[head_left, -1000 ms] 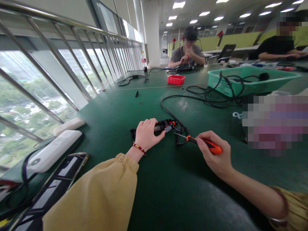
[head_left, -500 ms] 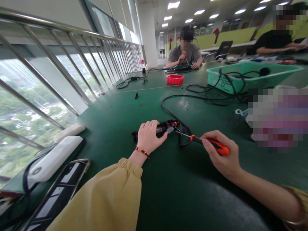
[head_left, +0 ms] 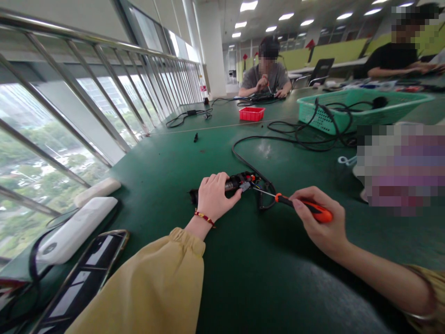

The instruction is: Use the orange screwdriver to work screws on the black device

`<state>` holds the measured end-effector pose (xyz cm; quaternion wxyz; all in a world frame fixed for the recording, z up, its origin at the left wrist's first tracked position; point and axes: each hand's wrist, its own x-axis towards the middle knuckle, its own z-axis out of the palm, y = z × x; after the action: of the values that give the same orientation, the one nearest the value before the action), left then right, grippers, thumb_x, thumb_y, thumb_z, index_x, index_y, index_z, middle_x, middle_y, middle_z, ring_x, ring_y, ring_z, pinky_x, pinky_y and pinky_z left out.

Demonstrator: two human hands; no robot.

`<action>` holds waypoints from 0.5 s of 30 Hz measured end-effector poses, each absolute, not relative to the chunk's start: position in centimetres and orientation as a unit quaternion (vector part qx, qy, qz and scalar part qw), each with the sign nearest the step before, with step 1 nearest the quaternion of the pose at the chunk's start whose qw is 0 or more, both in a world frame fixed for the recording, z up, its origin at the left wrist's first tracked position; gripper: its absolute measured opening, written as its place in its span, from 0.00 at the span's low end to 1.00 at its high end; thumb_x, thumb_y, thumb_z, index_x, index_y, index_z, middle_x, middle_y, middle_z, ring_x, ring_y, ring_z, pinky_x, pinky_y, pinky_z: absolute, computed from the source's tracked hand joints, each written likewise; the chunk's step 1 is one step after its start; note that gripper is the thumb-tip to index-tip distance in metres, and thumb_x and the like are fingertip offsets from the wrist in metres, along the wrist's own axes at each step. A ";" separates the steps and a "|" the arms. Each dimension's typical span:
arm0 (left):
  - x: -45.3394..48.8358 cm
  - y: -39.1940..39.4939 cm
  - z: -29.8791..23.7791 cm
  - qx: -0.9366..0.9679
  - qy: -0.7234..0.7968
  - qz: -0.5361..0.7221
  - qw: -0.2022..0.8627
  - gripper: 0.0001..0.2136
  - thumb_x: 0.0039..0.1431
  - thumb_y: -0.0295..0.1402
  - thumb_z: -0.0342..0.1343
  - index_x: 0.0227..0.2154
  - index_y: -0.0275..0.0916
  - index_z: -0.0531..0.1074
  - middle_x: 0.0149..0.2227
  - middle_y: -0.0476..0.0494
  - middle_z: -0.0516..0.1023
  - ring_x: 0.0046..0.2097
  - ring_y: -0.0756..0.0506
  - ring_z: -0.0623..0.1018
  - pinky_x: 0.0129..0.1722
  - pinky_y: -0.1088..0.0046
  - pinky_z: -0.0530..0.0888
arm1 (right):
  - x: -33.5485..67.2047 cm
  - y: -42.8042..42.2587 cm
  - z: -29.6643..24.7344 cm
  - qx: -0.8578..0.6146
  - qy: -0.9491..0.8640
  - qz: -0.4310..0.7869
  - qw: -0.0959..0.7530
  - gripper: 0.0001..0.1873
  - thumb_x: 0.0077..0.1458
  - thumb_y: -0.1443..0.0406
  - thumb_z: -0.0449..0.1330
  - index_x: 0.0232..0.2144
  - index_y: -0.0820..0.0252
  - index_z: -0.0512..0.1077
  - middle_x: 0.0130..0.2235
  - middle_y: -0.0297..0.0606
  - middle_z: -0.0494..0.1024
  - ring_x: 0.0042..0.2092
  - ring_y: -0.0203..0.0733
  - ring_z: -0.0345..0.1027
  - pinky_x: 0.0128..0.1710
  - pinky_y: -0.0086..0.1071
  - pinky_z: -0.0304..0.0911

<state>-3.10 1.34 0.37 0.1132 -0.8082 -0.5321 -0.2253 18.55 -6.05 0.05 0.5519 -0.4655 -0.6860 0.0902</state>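
My left hand is closed over a black cylindrical device lying on the green table, its inner parts and coloured wires exposed at the right end. The thumb rests by a small grey piece at that end. In my right hand is an orange and black screwdriver, held by the handle with its shaft pointing left. Its tip reaches the wires at the device's open end; exact contact is too small to tell. A black cable runs from the device's right end toward the back.
A phone and a white power bank lie at the left by the railing. Farther back are a red tray, a bottle and a green basket with cables. Across the table a person works.
Both hands, the device and the screwdriver keep nearly the same positions. The whole view has shifted very slightly.
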 end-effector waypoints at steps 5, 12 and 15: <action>-3.1 1.4 0.4 -0.810 -0.530 -0.223 0.116 0.13 0.52 0.45 0.49 0.32 0.39 0.62 0.32 0.44 0.71 0.37 0.42 0.70 0.38 0.65 0.63 | 18.5 -6.0 0.2 -0.466 -0.688 0.094 0.549 0.04 0.53 0.65 0.55 0.26 0.56 0.67 0.24 0.31 0.70 0.24 0.34 0.64 0.22 0.27 0.60; -3.1 1.4 0.3 -0.808 -0.532 -0.224 0.116 0.14 0.52 0.45 0.49 0.33 0.39 0.62 0.33 0.44 0.71 0.38 0.42 0.70 0.38 0.64 0.63 | 18.5 -5.8 -0.4 -0.455 -0.678 0.121 0.564 0.06 0.49 0.67 0.59 0.32 0.55 0.65 0.26 0.31 0.69 0.25 0.34 0.63 0.22 0.27 0.61; -3.1 1.4 0.3 -0.808 -0.533 -0.224 0.113 0.14 0.52 0.45 0.49 0.33 0.40 0.62 0.33 0.44 0.71 0.38 0.42 0.70 0.38 0.64 0.63 | 18.3 -5.5 -0.7 -0.441 -0.655 0.099 0.606 0.17 0.43 0.69 0.62 0.37 0.54 0.63 0.31 0.33 0.68 0.30 0.36 0.65 0.28 0.30 0.65</action>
<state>-3.11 1.44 0.29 0.1129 -0.8081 -0.5328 -0.2243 18.34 -5.49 -0.67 0.6062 -0.4406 -0.6547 0.0988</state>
